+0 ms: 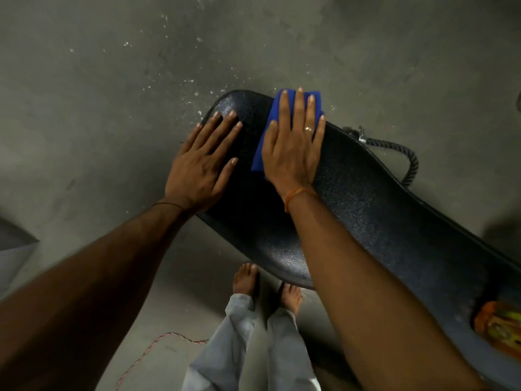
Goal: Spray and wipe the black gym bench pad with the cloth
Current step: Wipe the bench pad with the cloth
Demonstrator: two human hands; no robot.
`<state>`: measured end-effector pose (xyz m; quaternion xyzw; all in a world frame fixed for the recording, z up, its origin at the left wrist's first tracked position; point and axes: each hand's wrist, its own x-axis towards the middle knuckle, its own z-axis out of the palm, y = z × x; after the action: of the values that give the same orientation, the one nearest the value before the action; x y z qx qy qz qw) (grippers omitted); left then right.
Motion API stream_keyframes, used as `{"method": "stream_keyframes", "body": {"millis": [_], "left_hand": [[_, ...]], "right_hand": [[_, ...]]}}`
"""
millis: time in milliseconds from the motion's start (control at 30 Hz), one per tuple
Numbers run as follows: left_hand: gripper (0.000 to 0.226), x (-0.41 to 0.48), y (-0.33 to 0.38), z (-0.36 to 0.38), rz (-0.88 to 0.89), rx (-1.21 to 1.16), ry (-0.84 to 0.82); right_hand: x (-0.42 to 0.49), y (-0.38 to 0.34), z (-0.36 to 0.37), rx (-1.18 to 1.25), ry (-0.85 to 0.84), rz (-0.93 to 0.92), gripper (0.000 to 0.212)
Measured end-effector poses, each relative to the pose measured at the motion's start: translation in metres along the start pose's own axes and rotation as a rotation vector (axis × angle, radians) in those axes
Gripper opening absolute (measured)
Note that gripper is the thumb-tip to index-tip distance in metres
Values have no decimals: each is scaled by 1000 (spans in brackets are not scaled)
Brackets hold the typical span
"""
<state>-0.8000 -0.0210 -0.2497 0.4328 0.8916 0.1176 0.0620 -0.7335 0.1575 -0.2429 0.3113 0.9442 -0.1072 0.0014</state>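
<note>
**Wiping stage, seen from the head camera.** The black bench pad [366, 221] runs on a slant from upper centre to the lower right edge, above a grey concrete floor [112, 108]. The blue cloth [277, 112] lies folded on the pad's far, rounded end. The right hand [293, 148] lies flat on top of it: its grip is wide, fingers straight and spread, pressing the cloth down rather than closing round it. The left hand [200, 167] rests on the bare pad just beside the cloth, also with a wide, flat grip that holds nothing, apparently to brace the pad.

No spray bottle can be made out. A blurred orange and green object [499, 325] sits at the pad's near end and cannot be identified. The pad shows a fine speckled sheen, but whether this is spray or surface grain cannot be told.

By this evidence spraying is probably done and wiping is under way at the far end. The long stretch toward the lower right likely remains.
</note>
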Motion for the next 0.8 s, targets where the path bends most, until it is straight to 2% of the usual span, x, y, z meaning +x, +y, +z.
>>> {"method": "stream_keyframes", "body": {"millis": [100, 300, 400, 533, 700, 800], "left_hand": [[62, 1, 0, 0, 6, -5, -5], [61, 1, 2, -3, 4, -34, -16], [61, 1, 3, -3, 1, -54, -22], [61, 1, 1, 0, 1, -49, -10], [60, 0, 1, 2, 13, -24, 16], [60, 3, 3, -1, -11, -42, -7]], "right_hand": [[-10, -4, 2, -5, 11, -12, 62], [-133, -13, 6, 6, -109, -143, 64], [-156, -12, 9, 3, -125, -187, 65], [-127, -7, 7, 10, -75, -218, 64], [-41, -15, 3, 94, -14, -62, 64], [-36, -15, 0, 355, -49, -103, 63]]}}
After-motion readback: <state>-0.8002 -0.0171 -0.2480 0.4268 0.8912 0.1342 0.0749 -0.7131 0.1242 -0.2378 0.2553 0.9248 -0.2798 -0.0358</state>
